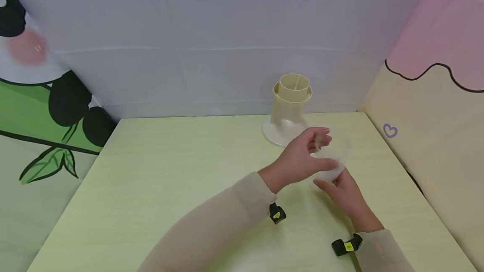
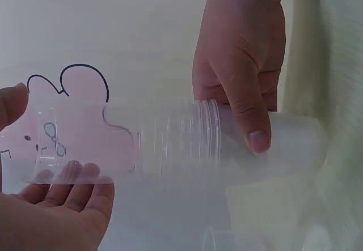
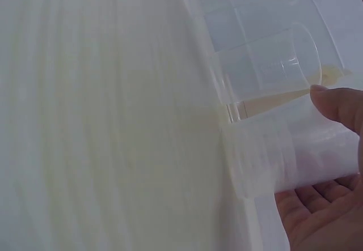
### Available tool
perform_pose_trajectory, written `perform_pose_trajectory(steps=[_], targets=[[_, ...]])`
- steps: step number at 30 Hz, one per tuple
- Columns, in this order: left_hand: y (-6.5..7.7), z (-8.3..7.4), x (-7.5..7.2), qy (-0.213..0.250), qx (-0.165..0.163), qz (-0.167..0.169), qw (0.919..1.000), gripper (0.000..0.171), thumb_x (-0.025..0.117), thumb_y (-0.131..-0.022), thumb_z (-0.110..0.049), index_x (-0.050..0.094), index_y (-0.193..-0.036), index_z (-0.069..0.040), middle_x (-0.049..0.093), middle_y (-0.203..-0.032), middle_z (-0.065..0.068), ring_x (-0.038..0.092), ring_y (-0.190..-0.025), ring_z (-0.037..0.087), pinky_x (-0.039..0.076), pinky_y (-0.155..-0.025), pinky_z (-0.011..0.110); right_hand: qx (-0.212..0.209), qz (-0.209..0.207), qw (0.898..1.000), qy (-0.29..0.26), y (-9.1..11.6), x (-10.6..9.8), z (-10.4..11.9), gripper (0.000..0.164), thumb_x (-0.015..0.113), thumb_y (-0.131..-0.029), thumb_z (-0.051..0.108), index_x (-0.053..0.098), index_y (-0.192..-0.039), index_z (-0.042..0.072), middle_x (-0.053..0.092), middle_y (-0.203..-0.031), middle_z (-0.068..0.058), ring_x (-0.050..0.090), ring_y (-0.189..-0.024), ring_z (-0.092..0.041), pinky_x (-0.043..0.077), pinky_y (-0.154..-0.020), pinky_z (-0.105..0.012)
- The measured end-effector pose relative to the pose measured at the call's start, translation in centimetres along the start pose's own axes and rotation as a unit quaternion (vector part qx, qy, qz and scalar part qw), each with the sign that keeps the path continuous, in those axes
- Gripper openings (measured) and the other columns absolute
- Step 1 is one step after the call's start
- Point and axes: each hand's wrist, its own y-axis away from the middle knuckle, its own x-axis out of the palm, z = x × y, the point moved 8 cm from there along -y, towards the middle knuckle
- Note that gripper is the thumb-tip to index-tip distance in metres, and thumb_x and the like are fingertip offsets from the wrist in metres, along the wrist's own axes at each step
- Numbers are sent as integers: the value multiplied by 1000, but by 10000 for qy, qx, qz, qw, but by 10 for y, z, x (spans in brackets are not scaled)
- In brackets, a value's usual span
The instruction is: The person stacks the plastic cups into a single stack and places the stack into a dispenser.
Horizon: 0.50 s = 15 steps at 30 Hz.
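Observation:
My left hand (image 1: 296, 160) holds a clear plastic cup (image 2: 79, 143) between thumb and fingers at the upper end of a column of cups. Lower down, my right hand (image 1: 348, 198) grips the frosted part of the cup stack (image 2: 300, 149), thumb on one side and fingers round the other. Several ridged rims (image 2: 210, 129) show between the two hands in the left wrist view. The right wrist view has the stack's lower end close to the tabletop. Beside it stands another clear cup (image 3: 264, 64).
Behind my hands, a cream cylinder holder (image 1: 287, 108) on a round white base (image 1: 274, 131) stands near the table's back edge. Pale wood-grained table (image 1: 181, 171) extends left. A grey-white cloth wall (image 1: 227, 74) rises behind; printed cartoon panels flank both sides.

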Motion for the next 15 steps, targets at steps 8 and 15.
perform_pose_trajectory(steps=[8, 15], targets=[[-3, 4, 4, -28, -2, -42, 10000, 68, 83, -89, -18, 49, -148, -17, 61, -137, -10, 55, -125, 0, 41, -107, 21, -87, 57, 9999, -106, 0, 1, 5, 72, 74, -98, 27, 34, -156, 10, 46, -152, -7, 45, -139, -27, 40, -97, -9], [-7, 9, 6, -46, -58, -224, 9997, 65, 83, -89, -19, 51, -146, -20, 62, -132, -15, 55, -124, 1, 43, -108, 27, -195, 46, 9998, -70, 0, 1, 6, 71, 73, -99, 25, 33, -156, 9, 48, -150, -8, 48, -136, -28, 42, -97, -10]])
